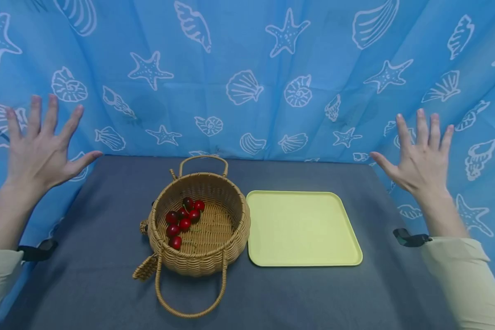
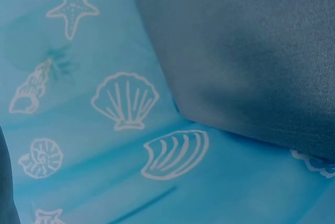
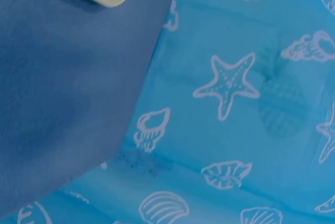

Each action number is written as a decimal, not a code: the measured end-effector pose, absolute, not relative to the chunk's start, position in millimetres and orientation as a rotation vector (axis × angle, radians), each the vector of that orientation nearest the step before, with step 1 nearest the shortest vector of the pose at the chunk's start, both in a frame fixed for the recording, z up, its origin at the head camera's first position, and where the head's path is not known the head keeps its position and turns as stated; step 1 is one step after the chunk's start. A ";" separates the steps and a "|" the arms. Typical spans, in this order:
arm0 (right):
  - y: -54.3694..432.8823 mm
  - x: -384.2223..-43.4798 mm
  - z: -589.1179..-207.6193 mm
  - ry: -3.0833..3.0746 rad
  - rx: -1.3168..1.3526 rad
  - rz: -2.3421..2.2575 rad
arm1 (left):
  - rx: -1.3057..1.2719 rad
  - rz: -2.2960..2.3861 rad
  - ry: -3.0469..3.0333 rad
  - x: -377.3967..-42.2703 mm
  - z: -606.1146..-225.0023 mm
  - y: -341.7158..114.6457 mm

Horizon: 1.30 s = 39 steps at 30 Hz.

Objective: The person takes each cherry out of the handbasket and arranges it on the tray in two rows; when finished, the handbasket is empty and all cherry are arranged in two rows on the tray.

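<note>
My left hand (image 1: 41, 151) is raised at the left side of the head view, fingers spread and straight, holding nothing. On the opposite side my right hand (image 1: 422, 160) is held up the same way, also with nothing in it. Between them on the table stands a round wicker basket (image 1: 202, 263), nearer the left hand. Several dark red cherries (image 1: 184, 224) lie inside it, gathered toward its left side. Right beside the basket lies a flat yellow tray (image 1: 303, 229) with nothing on it; its corner also shows in the right wrist view. Neither hand touches anything.
A dark grey cloth covers the table (image 1: 305, 298). Blue curtain (image 1: 247, 55) with white shells and starfish hangs behind and at both sides. One basket handle (image 1: 189, 315) folds out toward the front, the other (image 1: 204, 157) stands at the back.
</note>
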State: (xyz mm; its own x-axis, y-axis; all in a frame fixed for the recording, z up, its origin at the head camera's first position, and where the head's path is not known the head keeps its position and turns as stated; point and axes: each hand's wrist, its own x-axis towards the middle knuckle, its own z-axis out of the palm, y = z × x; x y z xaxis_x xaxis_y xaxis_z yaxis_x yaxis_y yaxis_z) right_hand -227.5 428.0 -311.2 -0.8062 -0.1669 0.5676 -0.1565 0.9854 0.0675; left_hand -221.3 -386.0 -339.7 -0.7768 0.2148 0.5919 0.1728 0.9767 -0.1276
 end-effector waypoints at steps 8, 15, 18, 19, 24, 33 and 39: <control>400.8 -232.8 -309.7 -2.493 0.299 0.033 | -0.276 0.075 -2.478 -217.9 -336.2 -376.2; 363.0 -235.8 -314.7 -2.438 0.452 0.150 | -0.352 -0.045 -2.459 -210.3 -335.9 -359.9; 343.2 -237.1 -315.0 -2.432 0.535 0.243 | -0.366 -0.083 -2.490 -203.9 -336.4 -350.2; 336.4 -237.7 -314.8 -2.427 0.566 0.277 | -0.358 -0.111 -2.524 -201.4 -336.2 -346.9; 301.1 -238.8 -311.9 -2.424 0.716 0.485 | -0.322 -0.332 -2.737 -190.7 -335.4 -329.2; 228.3 -233.9 -302.3 -2.547 0.912 1.006 | -0.466 -0.823 -2.886 -177.4 -343.4 -297.3; 180.1 -233.0 -286.3 -2.676 1.101 1.233 | -0.593 -0.969 -2.912 -162.3 -354.0 -272.2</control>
